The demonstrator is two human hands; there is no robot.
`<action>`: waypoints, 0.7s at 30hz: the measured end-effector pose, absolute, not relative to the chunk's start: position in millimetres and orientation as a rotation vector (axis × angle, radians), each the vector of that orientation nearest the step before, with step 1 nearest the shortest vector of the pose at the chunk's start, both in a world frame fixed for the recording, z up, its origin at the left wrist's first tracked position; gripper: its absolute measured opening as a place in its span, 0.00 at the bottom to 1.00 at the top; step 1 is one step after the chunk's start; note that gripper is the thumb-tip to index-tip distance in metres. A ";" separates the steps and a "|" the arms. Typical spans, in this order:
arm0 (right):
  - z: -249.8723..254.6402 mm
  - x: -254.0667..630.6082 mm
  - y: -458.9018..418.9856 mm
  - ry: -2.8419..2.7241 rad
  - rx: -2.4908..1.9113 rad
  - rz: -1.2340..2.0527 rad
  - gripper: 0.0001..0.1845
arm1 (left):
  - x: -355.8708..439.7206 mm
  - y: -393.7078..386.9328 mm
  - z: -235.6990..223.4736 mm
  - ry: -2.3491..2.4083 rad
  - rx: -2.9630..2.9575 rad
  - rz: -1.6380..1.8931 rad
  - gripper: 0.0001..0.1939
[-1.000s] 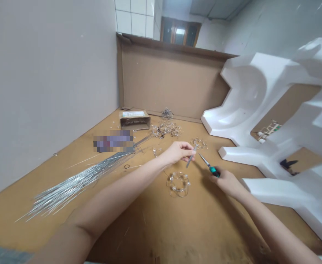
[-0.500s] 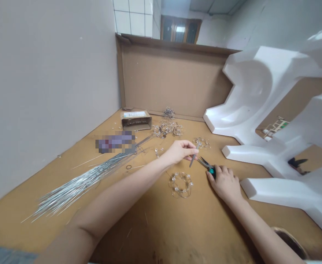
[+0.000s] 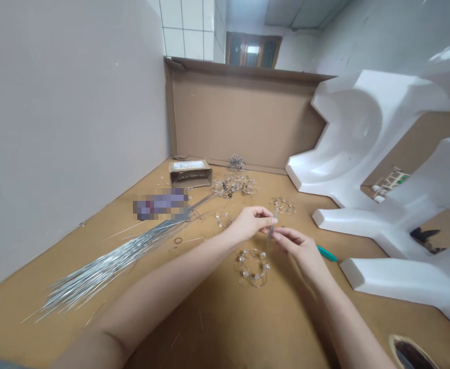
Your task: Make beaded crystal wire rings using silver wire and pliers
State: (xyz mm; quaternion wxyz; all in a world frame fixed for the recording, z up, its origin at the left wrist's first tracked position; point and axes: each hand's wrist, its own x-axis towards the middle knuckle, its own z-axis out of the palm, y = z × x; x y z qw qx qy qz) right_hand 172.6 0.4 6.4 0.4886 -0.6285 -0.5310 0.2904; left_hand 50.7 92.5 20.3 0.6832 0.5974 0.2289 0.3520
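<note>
My left hand (image 3: pixel 253 223) pinches a thin grey strip (image 3: pixel 275 213), which stands steeply between finger and thumb. At the strip's lower part, the finger and thumb of my right hand (image 3: pixel 299 248) are closed on it, though the exact contact is partly hidden. Behind my right hand, a teal handle (image 3: pixel 327 253) of the pliers shows on the table; the rest is covered. Just below my hands lies a ring of wire with clear beads (image 3: pixel 247 274). Another beaded wire ring (image 3: pixel 283 205) rests beyond them.
Long silvery wires (image 3: pixel 105 271) lie in a bundle at the left. Small wire pieces (image 3: pixel 235 183) are heaped near an open cardboard box (image 3: pixel 190 174). White foam blocks (image 3: pixel 363 220) line the right side, and a cardboard panel (image 3: pixel 243 118) stands at the back.
My right hand has let go of the pliers, leaving them on the table, and moved left to the strip. My left hand still holds the strip. The view has tilted up slightly.
</note>
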 end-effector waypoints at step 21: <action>-9.3 174.1 -7.3 -0.994 -1.240 0.973 0.11 | 53.4 77.3 26.9 0.589 1.436 0.771 0.03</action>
